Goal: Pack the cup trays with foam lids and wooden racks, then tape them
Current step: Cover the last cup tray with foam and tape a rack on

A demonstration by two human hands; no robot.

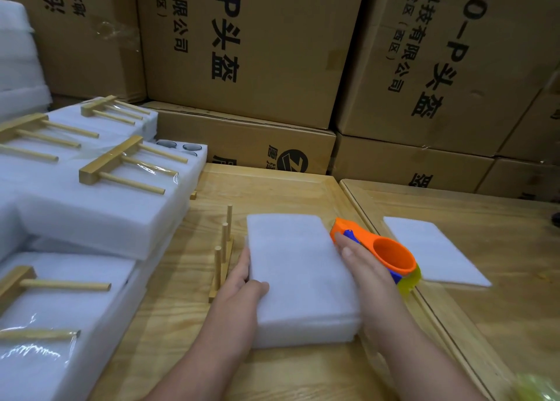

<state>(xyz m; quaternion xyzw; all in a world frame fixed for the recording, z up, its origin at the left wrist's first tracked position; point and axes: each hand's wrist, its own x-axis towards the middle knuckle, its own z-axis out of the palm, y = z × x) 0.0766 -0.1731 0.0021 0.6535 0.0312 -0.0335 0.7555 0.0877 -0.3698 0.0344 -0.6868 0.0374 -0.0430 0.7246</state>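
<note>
Head view. Left hand (242,282) grips the foam-lidded cup tray (300,276) at its nine-o'clock edge, steadying it for taping. Right hand (366,267) holds the orange tape dispenser (378,249) at three o'clock, fingers wrapped. A wooden rack (222,258) stands beside; taped trays (91,200) crowd ten o'clock.

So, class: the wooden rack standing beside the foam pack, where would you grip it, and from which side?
Probably pinch the wooden rack by its upright pegs from above. They stand clear, while the flat base lies on the table close against the foam pack.
</note>
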